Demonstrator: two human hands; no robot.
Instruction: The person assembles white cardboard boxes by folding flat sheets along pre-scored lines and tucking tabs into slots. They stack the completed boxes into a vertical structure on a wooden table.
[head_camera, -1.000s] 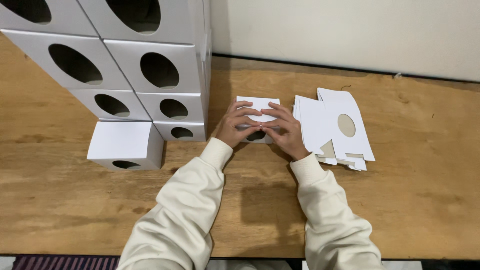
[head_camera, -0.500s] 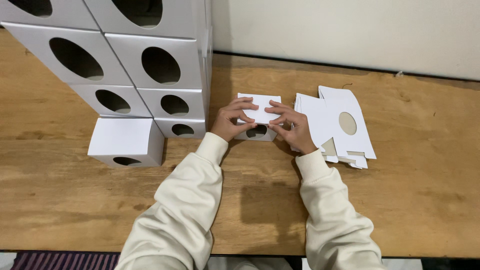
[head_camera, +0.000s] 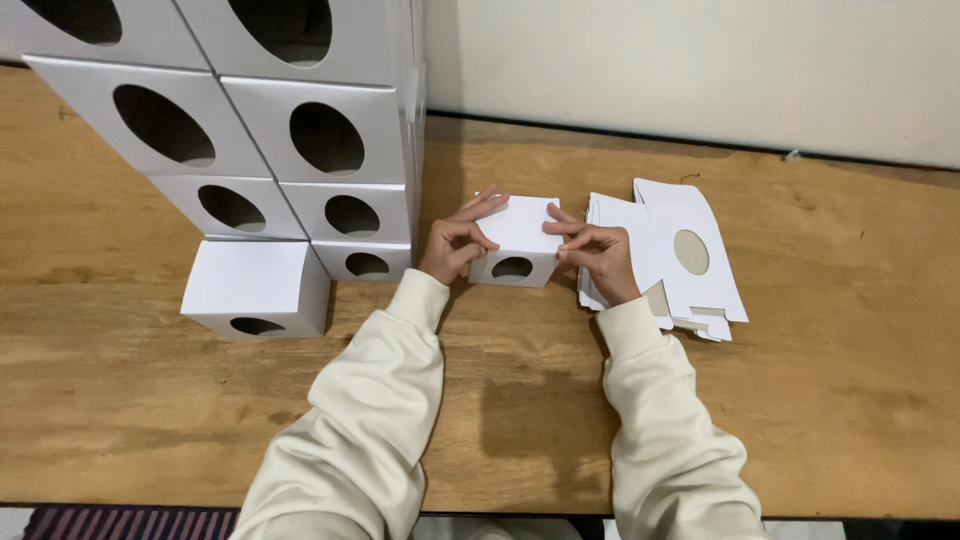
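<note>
White folded box (head_camera: 520, 240) between left fingers (head_camera: 470, 232), right fingers (head_camera: 575, 232), touching both.

Eight folded boxes (head_camera: 517, 240), one flat-blank stack (head_camera: 670, 255), two hands (head_camera: 455, 245).

wooden table (head_camera: 840, 400), plain pale wall (head_camera: 700, 60)

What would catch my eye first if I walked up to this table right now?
Probably the tall stack of white boxes with oval holes, piled at the table's back left against the wall. Next, at the centre, the left hand and right hand grip a small white box from either side on the wooden table. Just right of it lies a pile of flat unfolded box blanks.
</note>
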